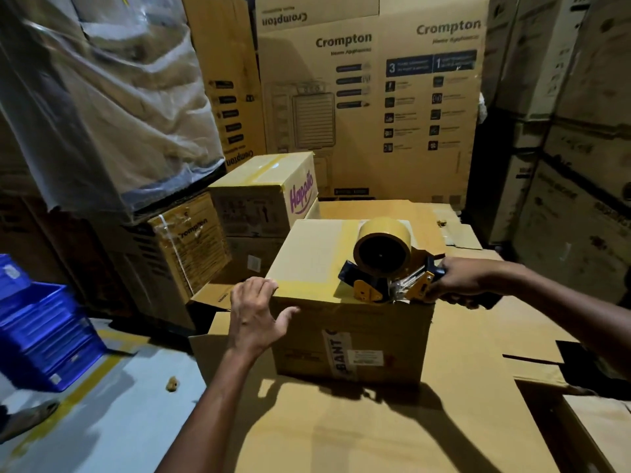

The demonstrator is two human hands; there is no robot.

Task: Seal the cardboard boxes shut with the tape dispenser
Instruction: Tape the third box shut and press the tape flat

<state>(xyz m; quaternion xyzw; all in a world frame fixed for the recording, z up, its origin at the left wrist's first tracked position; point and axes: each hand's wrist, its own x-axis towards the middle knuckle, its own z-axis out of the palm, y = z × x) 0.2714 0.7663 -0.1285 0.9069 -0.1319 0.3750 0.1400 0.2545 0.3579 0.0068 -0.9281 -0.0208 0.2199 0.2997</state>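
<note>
A closed brown cardboard box [321,254] stands on flattened cardboard, with strips of yellowish tape along its top near edge and across its middle. My left hand [257,310] grips the box's near left top corner, fingers curled over the top and thumb against the front face. My right hand [466,281] holds the handle of a tape dispenser [382,268] with a yellow tape roll. The dispenser's blade end rests on the top near edge of the box.
A taped box marked Happilo [263,196] sits behind to the left on other cartons. Tall Crompton cartons [368,97] wall off the back. Blue crates [44,332] stand at the left on the floor. Flattened cardboard sheets [375,428] spread under and right of the box.
</note>
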